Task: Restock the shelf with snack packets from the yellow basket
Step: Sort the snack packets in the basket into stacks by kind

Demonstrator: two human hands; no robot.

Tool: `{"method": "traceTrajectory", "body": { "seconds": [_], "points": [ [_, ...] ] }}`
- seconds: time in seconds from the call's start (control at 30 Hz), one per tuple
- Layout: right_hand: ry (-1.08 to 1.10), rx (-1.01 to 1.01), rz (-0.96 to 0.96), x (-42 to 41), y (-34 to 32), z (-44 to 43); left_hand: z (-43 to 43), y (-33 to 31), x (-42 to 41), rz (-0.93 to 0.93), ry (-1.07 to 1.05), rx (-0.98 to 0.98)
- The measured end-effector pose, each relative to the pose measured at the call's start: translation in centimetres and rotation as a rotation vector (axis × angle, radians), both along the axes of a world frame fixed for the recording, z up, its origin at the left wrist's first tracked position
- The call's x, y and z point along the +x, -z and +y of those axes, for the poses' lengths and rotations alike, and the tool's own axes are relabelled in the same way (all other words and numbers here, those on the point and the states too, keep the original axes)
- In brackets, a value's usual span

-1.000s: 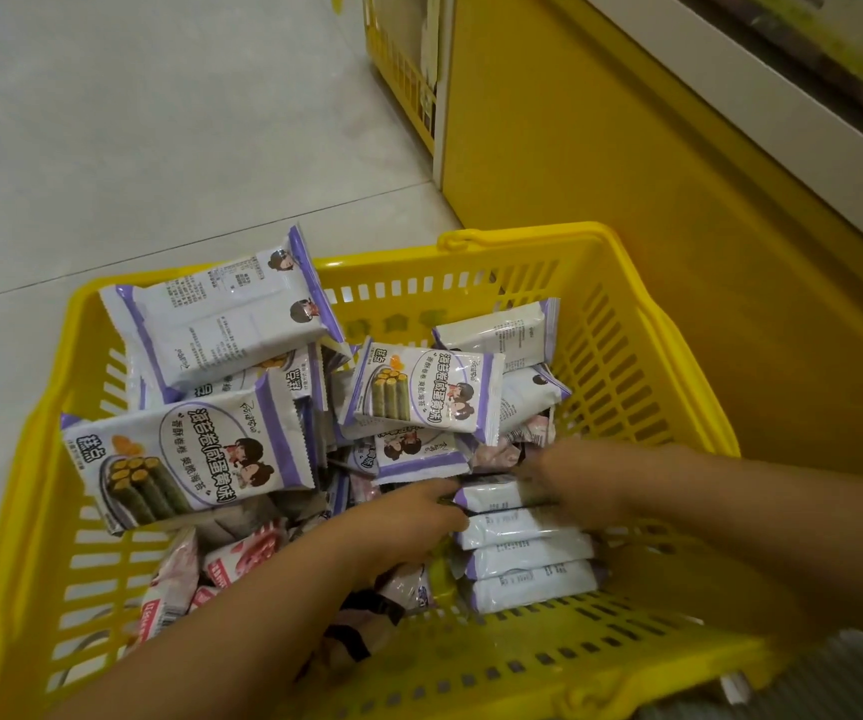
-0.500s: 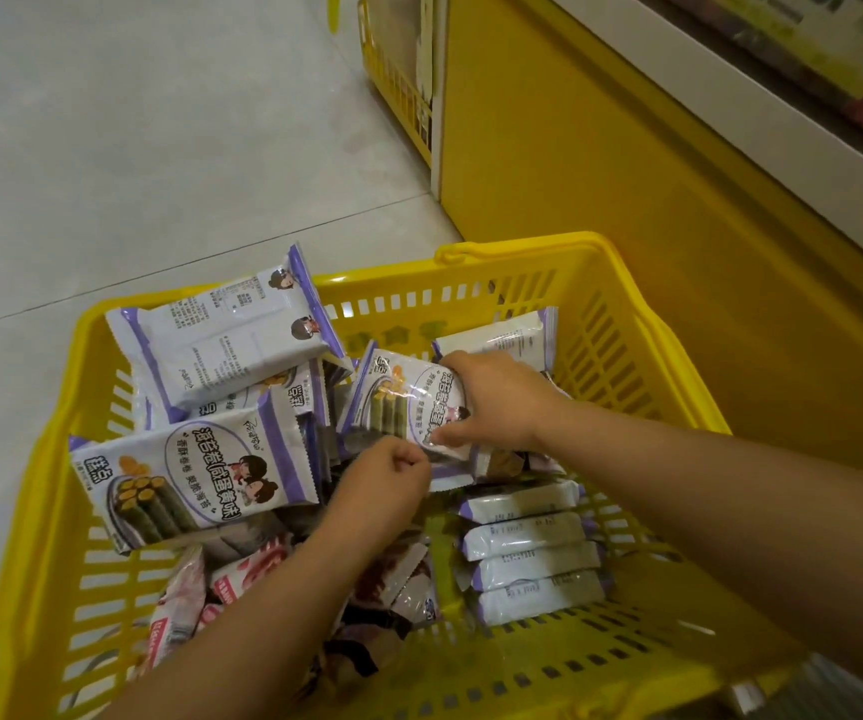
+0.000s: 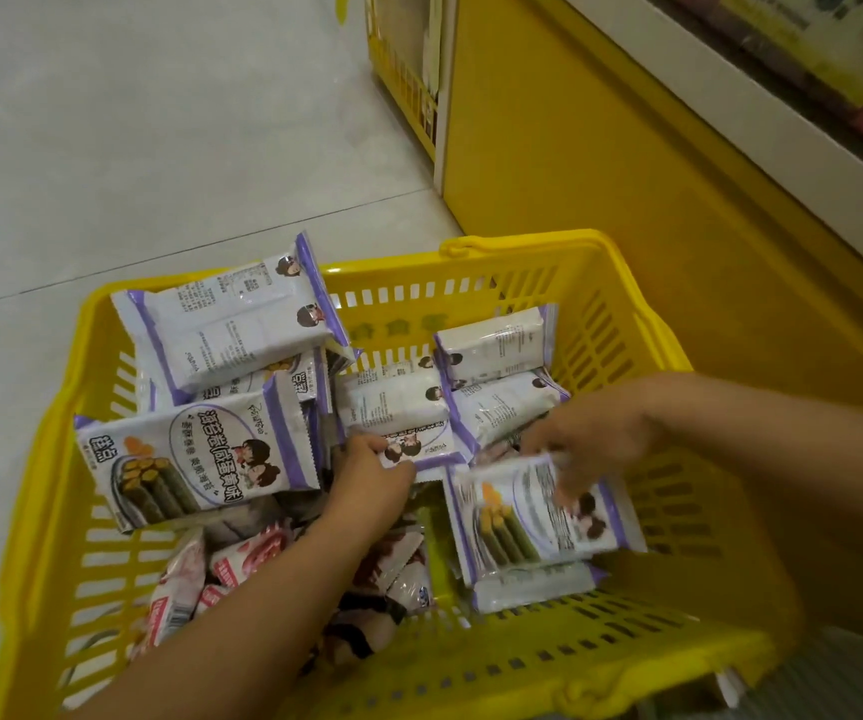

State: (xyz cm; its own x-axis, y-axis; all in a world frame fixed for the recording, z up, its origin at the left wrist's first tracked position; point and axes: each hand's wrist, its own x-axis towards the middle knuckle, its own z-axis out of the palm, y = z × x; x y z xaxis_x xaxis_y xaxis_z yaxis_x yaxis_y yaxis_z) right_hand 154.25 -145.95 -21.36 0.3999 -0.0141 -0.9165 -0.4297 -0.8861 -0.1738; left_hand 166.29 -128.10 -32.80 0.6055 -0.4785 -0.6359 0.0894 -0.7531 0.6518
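Note:
The yellow basket stands on the floor, filled with several white-and-purple snack packets and pink ones at the lower left. My right hand grips the top edge of one purple packet that lies face up over the stacked packets at the right; it is motion-blurred. In the basket's middle my left hand pinches the lower edge of another purple packet. The shelf runs along the upper right, above a yellow base panel.
Grey tiled floor spreads to the left and behind the basket. A yellow wire rack stands at the top centre beside the shelf's yellow base. The basket sits close against that base.
My right hand carried a purple packet from the basket's centre down to the right, onto the stacked packets. My left hand rose and took hold of another packet's edge.

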Motion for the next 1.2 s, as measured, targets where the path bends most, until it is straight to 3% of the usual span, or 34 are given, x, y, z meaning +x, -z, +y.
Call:
{"method": "traceTrajectory", "body": {
  "seconds": [0.07, 0.17, 0.3, 0.43, 0.67, 0.83, 1.0, 1.1, 1.2],
  "points": [
    [-0.156, -0.051, 0.07, -0.8, 1.9, 1.6, 0.0, 0.1, -0.3, 0.019, -0.022, 0.019],
    [-0.31, -0.178, -0.056, -1.7, 3.8, 2.2, -0.2, 0.2, -0.5, 0.047, -0.097, 0.014],
    [-0.177, -0.121, -0.168, -2.4, 5.1, 2.5, -0.3, 0.5, -0.4, 0.107, -0.261, -0.038],
    [-0.217, -0.116, -0.157, -2.3, 5.7, 2.7, -0.7, 0.7, -0.2, 0.164, -0.382, -0.085],
    [0.109, -0.1, -0.433, -1.3, 4.5, 1.0, -0.9, -0.8, -0.6, 0.403, -0.57, -0.159],
    [0.32, -0.094, -0.606, -0.4, 3.1, -0.5, 0.0, -2.6, -2.2, 0.481, -0.485, -0.172],
    [0.397, -0.16, -0.847, 0.4, 1.5, -1.5, 0.7, -5.1, -3.0, 0.541, -0.414, -0.287],
    [0.441, -0.127, -0.899, 0.5, 0.9, -2.1, 1.3, -6.3, -3.2, 0.466, -0.236, -0.273],
    [0.457, -0.019, -0.826, 0.5, 0.7, -2.1, 1.6, -7.0, -3.0, 0.219, 0.124, -0.21]
  ]
}}
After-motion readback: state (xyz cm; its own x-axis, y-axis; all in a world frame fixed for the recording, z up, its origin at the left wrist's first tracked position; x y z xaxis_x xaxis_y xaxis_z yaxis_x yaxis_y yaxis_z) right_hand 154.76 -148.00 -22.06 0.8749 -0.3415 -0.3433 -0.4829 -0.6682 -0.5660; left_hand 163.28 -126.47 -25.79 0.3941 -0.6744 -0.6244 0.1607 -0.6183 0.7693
